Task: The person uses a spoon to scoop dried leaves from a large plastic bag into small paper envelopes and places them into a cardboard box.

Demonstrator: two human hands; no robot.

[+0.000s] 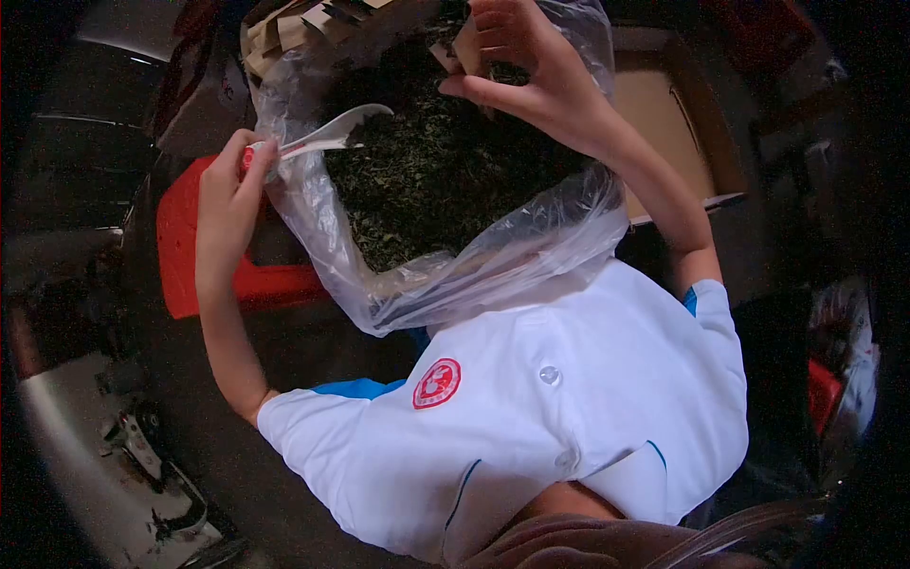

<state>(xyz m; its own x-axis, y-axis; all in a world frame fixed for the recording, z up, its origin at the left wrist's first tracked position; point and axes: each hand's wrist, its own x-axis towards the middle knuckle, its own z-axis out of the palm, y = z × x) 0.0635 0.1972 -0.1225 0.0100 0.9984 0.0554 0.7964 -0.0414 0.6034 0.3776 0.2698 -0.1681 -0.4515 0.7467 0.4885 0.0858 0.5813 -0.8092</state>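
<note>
A clear plastic bag [327, 223] spreads wide in front of me, full of dark, dried, leafy bits [427, 180]. At the bag's left edge, my left hand [232, 175] is closed around the red-marked handle of a white spoon [336, 128]. The spoon's bowl points right, over the leaves. Above the far right part of the leaves, my right hand [531, 66] pinches a small brown paper packet [466, 47] between thumb and fingers. What the packet holds is hidden.
Several small brown paper packets [294, 33] lie at the bag's far left corner. A red plastic stool [190, 247] stands to the left, beneath my left forearm. An open cardboard box [668, 123] is at the right. Dark clutter [142, 446] lies at lower left.
</note>
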